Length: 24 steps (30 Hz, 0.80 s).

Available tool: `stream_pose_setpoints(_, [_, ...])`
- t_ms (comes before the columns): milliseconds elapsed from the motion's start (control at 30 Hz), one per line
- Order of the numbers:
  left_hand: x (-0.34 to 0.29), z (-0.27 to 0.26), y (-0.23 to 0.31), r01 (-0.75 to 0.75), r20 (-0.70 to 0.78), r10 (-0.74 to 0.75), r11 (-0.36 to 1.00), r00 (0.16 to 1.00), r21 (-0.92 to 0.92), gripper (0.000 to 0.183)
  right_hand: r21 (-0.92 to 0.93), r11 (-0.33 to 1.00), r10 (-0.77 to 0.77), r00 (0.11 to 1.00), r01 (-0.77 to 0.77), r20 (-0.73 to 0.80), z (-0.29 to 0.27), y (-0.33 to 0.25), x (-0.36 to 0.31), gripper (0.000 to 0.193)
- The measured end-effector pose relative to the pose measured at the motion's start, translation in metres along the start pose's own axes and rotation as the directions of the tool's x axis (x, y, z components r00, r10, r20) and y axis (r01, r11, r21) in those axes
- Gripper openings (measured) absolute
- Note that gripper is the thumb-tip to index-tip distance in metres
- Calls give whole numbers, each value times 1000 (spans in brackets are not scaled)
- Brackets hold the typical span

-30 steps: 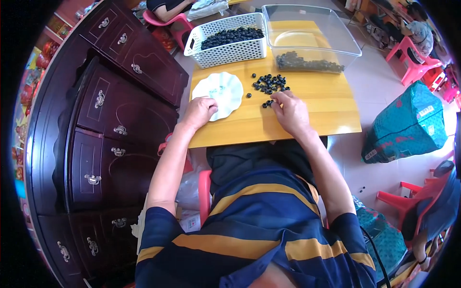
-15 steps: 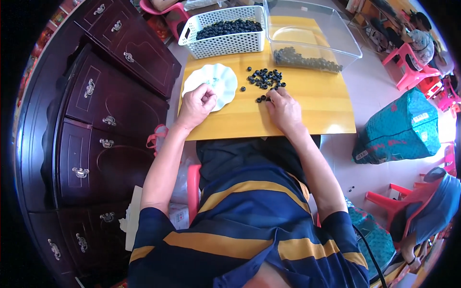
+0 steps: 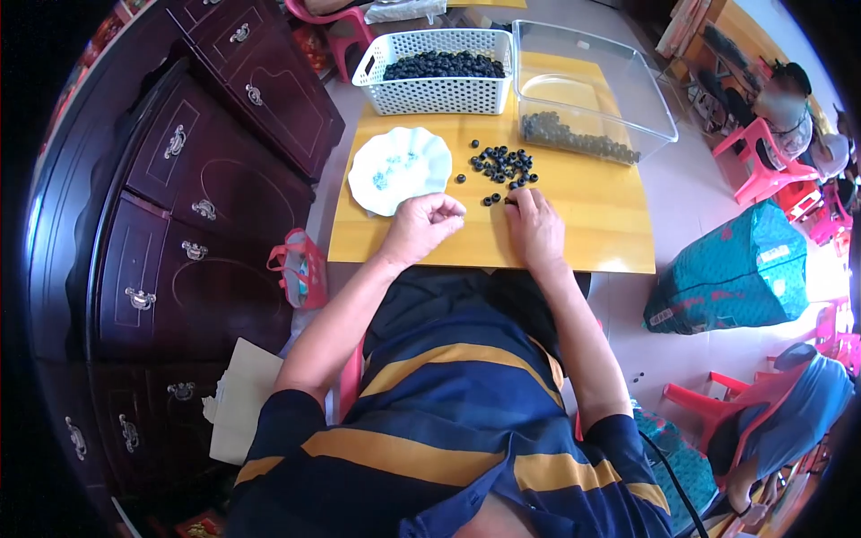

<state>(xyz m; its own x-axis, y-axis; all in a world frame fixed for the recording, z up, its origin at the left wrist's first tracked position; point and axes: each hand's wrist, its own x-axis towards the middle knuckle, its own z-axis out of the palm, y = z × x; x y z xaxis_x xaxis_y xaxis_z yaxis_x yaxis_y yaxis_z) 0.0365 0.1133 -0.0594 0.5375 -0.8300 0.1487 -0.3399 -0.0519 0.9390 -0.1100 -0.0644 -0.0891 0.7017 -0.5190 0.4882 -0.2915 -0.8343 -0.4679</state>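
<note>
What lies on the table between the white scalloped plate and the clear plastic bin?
In the head view, a loose scatter of small dark ring-shaped beads lies on the yellow tabletop between the white scalloped plate and the clear plastic bin.

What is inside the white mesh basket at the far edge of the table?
The white mesh basket is filled nearly to its rim with small dark round pieces, like those loose on the yellow table. Only the top layer shows; what lies beneath, and the basket floor, is covered.
</note>
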Motion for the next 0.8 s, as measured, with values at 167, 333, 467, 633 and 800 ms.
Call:
stream_pose_setpoints(167, [-5, 13, 3, 12, 4, -12, 1000, 1000, 15, 12, 366, 924, 122, 992, -107, -18, -10, 1, -10, 17])
stream_pose_setpoints(333, [0, 29, 23, 49, 56, -41, 989, 998, -136, 14, 908, 146, 406, 860, -394, 308, -22, 5, -25, 13])
stream_pose_setpoints(467, [0, 40, 28, 21, 56, -12, 984, 998, -175, 9, 857, -219, 356, 779, -467, 516, -39, -3, -40, 18])
stream_pose_setpoints(633, [-6, 43, 38, -3, 27, 8, 977, 1000, -212, 9, 752, -344, 172, 750, -562, 639, -41, 3, -42, 21])
stream_pose_setpoints(800, [-11, 45, 56, -141, -9, 141, 989, 990, -38, 8, 710, -408, 154, 723, -574, 674, -41, 1, -43, 22])
